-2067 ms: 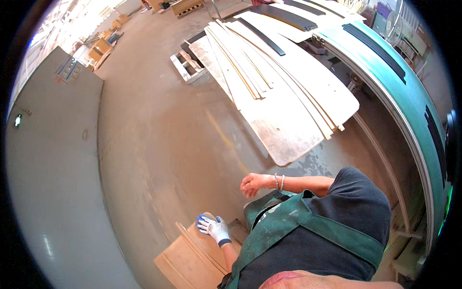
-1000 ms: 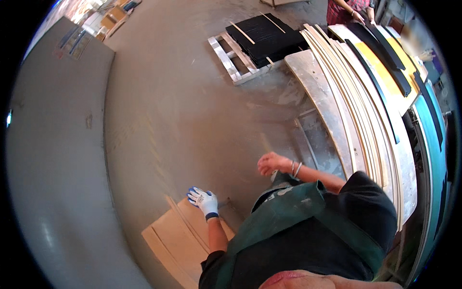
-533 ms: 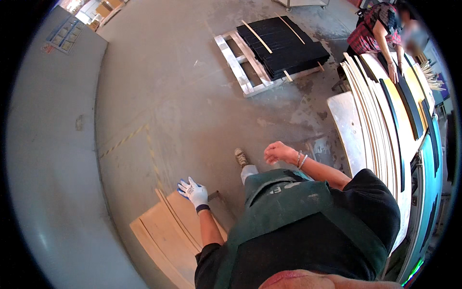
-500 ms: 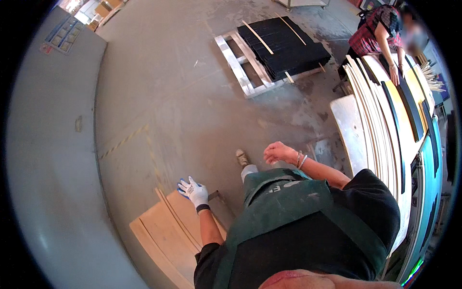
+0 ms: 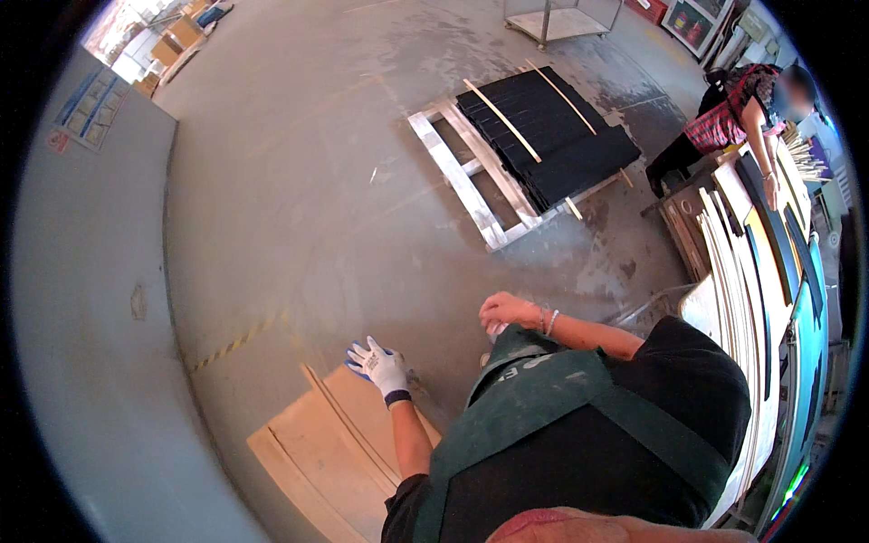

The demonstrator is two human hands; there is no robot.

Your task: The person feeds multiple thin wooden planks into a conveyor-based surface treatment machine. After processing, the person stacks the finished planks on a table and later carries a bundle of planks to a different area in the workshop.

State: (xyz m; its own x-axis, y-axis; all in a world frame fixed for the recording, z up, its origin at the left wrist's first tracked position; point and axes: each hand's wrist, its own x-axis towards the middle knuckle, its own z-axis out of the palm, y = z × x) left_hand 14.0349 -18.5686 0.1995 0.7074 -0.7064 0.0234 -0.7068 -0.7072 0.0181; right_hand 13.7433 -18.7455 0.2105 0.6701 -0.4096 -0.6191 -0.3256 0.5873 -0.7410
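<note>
My left hand [image 5: 379, 366] wears a white and blue work glove. Its fingers are spread, at the far end of a stack of pale wooden boards [image 5: 303, 452] low on the left; whether it touches them I cannot tell. Bare apart from bracelets at the wrist, my right hand [image 5: 510, 311] is in front of my green apron [image 5: 525, 389]. Its fingers are loosely bent, and nothing shows in them.
A pallet [image 5: 453, 176] with black sheets [image 5: 543, 136] and thin wooden strips lies ahead. At right, a co-worker [image 5: 729, 122] leans over a bench stacked with pale strips [image 5: 724, 262] and black strips [image 5: 769, 204]. A grey wall [image 5: 100, 271] stands left; a wheeled cart [image 5: 561, 20] is far off.
My view has shifted, so the pallet sits lower and the bench farther right. My left hand is slightly farther right, the right one slightly left and lower. My shoe is mostly hidden now.
</note>
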